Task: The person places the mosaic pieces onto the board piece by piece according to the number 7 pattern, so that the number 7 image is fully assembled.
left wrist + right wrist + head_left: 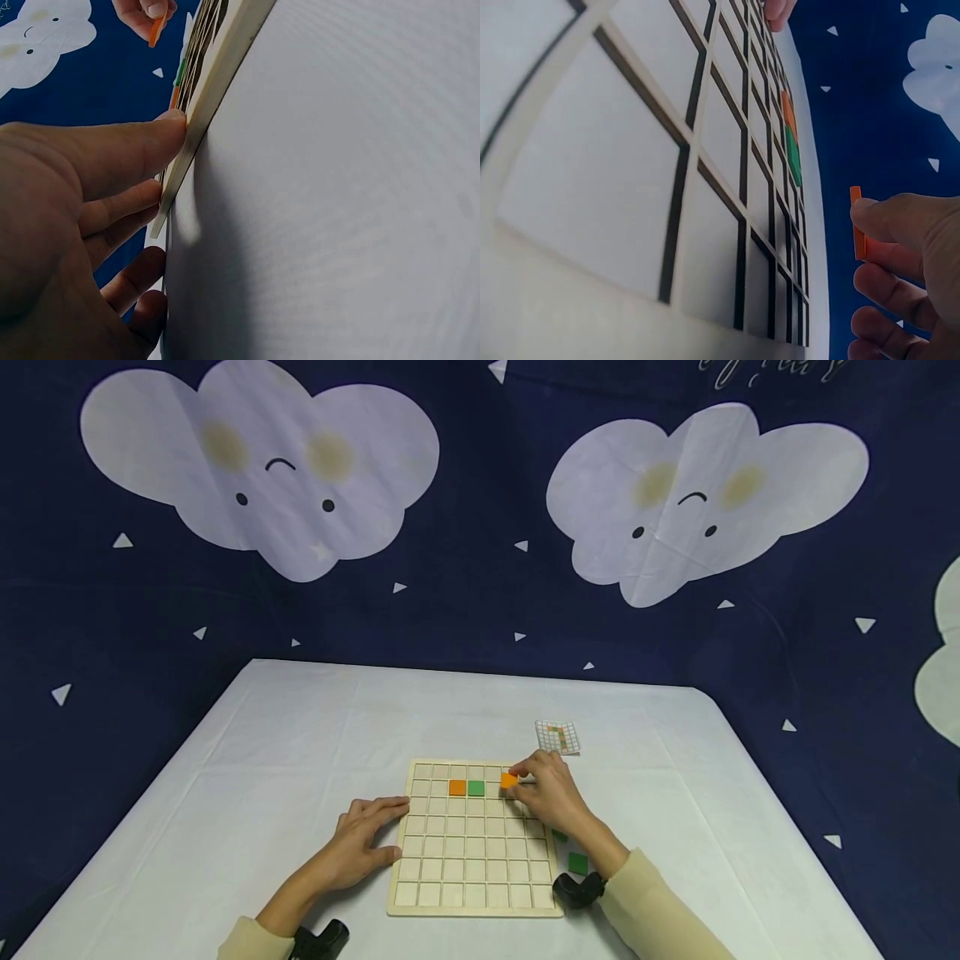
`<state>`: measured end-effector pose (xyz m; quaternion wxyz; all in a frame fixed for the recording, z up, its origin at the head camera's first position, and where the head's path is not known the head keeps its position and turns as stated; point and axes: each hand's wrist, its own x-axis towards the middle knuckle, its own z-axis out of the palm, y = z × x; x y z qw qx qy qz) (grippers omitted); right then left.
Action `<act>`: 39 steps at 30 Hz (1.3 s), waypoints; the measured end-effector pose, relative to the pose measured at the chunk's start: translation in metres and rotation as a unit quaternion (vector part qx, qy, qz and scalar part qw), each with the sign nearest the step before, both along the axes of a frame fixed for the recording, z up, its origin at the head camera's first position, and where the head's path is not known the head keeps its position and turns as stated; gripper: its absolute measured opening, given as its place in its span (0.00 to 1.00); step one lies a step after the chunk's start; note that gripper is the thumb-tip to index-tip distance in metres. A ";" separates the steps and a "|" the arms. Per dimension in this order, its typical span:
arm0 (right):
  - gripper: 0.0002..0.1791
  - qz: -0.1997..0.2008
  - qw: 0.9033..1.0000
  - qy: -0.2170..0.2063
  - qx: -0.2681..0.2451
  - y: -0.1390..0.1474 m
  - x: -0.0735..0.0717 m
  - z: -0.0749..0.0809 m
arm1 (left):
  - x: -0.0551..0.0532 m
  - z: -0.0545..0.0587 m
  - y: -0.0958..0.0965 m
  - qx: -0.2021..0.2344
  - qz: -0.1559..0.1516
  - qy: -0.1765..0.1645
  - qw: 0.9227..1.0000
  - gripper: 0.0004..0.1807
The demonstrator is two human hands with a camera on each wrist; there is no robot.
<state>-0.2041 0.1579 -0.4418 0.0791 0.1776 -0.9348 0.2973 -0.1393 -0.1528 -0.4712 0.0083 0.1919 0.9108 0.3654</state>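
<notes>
A wooden grid board point(465, 868) lies flat on the table. In its second row from the back sit an orange tile point(457, 787) and, directly to the right, a green tile point(476, 788). My right hand point(551, 793) pinches another orange square tile point(858, 225) between thumb and fingers, above the board's far right part. In the right wrist view that tile is seen edge-on, apart from the grid. My left hand point(356, 847) touches the board's left edge with thumb and fingertips, its fingers mostly straight.
A small printed pattern card point(557, 737) lies behind the board on the white-covered table point(300, 718). Right of the board is a green tile point(577, 863), with another piece of green partly hidden under my right forearm. A dark blue cloud-print cloth point(480, 610) hangs behind.
</notes>
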 end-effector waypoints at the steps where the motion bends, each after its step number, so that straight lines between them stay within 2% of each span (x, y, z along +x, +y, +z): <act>1: 0.11 0.001 1.000 0.001 0.001 -0.001 -0.001 0.000 | 0.000 0.000 0.000 -0.002 -0.001 0.005 1.000 0.32; 14: 0.11 0.014 0.999 -0.022 0.024 -0.009 -0.009 -0.005 | 0.000 0.000 0.001 0.004 0.000 -0.006 1.000 0.32; 22: 0.12 0.023 0.998 -0.027 0.051 -0.012 -0.011 -0.007 | 0.001 0.001 0.002 0.007 -0.005 0.015 1.000 0.31; 29: 0.12 0.027 0.997 -0.038 0.055 -0.014 -0.012 -0.010 | 0.001 0.000 0.001 -0.002 0.005 -0.007 1.000 0.32; 39: 0.11 0.040 0.997 -0.015 0.064 -0.015 -0.014 -0.013 | 0.001 0.001 0.003 -0.005 0.011 -0.018 1.000 0.31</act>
